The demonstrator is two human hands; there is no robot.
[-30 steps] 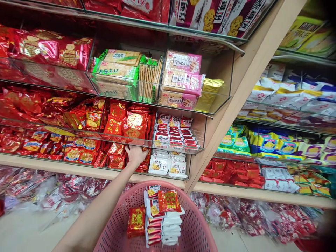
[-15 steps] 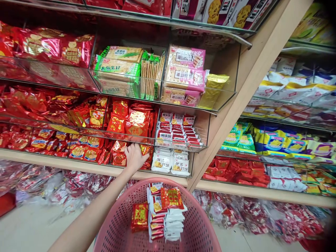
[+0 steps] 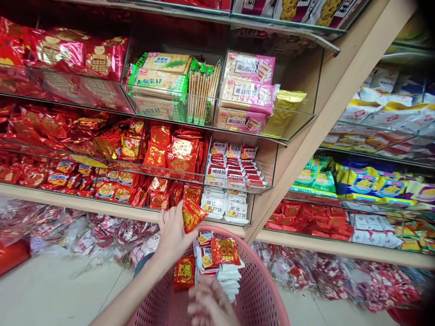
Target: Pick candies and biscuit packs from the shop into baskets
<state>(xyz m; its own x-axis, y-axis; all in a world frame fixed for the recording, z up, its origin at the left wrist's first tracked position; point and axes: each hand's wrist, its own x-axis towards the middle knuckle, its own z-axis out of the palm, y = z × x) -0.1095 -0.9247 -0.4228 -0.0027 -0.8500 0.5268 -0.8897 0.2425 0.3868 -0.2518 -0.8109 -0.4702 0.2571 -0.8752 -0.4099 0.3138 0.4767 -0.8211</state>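
My left hand grips a red-and-gold snack packet between thumb and fingers, just in front of the lowest shelf bin and above the far rim of the pink plastic basket. Over the basket, slightly blurred, my right hand has loosely bent, parted fingers and no visible thing in them. Inside the basket lie a stack of red packets, white-and-red packets and a red-and-gold packet on top of the white ones. My right hand partly covers that pile.
Glass-fronted bins hold red packets, white cracker packets, green-wrapped crackers and pink-wrapped crackers. A slanted wooden post divides the shelves. Bagged goods lie on the floor beneath.
My left hand has drawn back from the lowest red-packet bin toward the basket, now with a packet in its fingers. My right hand has come into view over the basket.
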